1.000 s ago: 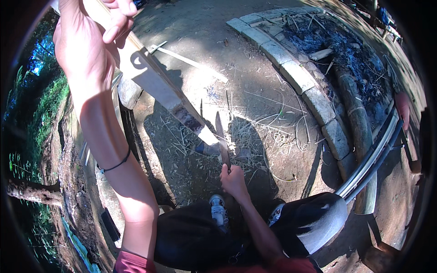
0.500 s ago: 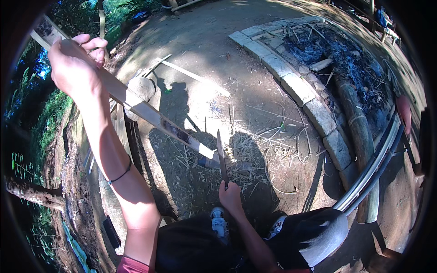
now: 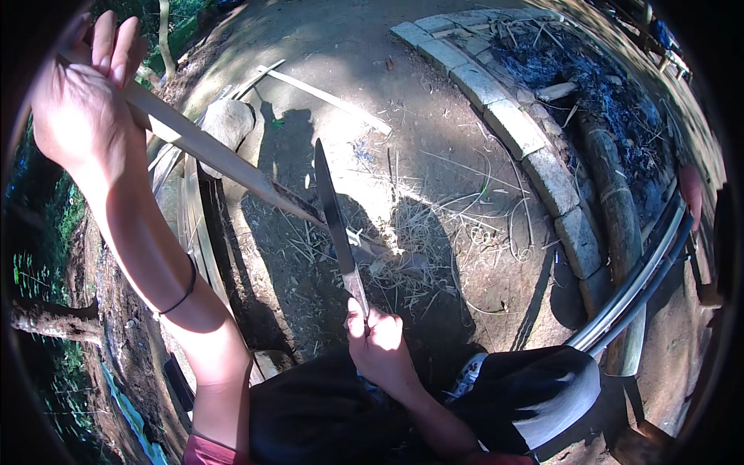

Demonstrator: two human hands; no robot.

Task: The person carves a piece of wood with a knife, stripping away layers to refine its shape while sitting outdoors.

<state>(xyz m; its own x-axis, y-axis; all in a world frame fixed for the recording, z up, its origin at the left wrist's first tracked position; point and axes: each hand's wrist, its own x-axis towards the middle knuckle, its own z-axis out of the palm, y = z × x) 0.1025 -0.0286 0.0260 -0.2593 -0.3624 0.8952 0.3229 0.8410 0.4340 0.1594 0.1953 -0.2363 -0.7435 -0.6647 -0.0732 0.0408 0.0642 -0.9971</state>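
Sunlit bare ground [image 3: 349, 39] spreads outdoors beside a curved stone border [image 3: 511, 132], with curly shavings [image 3: 422, 248] strewn near the person's feet. The long slat [image 3: 217, 159] slants from upper left down toward the centre. The left hand [image 3: 89, 112] is wrapped around its upper part; the right hand [image 3: 380, 345] is closed on the handle of a long knife [image 3: 335, 217], whose blade crosses in front of the slat's lower stretch. Whether the edge touches it cannot be told.

The likeliest trouble is a skid: if the blade slips off the narrow side, it could swing toward the trousered legs [image 3: 310, 403]. With the left hand so far from the blade, the slat might also twist, and too steep an angle could bite deep and split it.

Compared with half a second ago, the left hand sits farther left, the slat shows a narrower face, and the knife has moved left and leans that way.
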